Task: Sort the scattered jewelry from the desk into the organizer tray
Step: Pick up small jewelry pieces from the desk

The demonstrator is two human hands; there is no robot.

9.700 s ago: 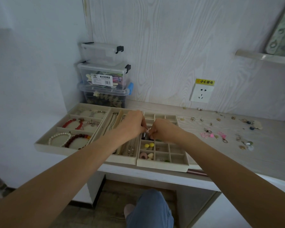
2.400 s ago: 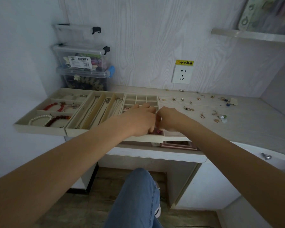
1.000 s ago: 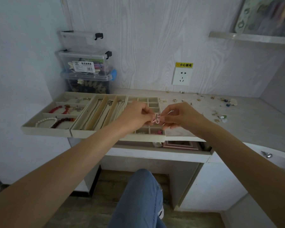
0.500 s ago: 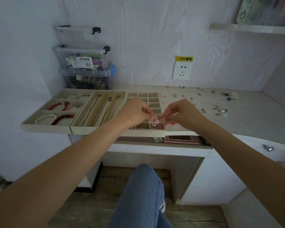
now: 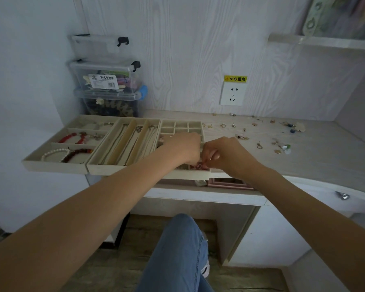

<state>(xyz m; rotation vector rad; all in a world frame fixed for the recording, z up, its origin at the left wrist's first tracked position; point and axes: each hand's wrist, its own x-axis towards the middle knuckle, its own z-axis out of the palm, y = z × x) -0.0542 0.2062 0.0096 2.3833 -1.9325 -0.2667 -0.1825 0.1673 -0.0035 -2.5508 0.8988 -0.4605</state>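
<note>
Jewelry still litters your pale wood-grain desk (image 5: 303, 163). In the beige compartmented organizer tray (image 5: 114, 168), your left hand (image 5: 183, 147) and right hand (image 5: 223, 152) have lowered the pink flower-shaped earring (image 5: 199, 166), fingers pinching it, from mid-air into the near-right cell; it's nearly placed.

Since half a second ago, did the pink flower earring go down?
Yes. The pink flower earring was held up above the organizer tray; now both hands have lowered it to the tray's front right compartment, near the front rim.
</note>
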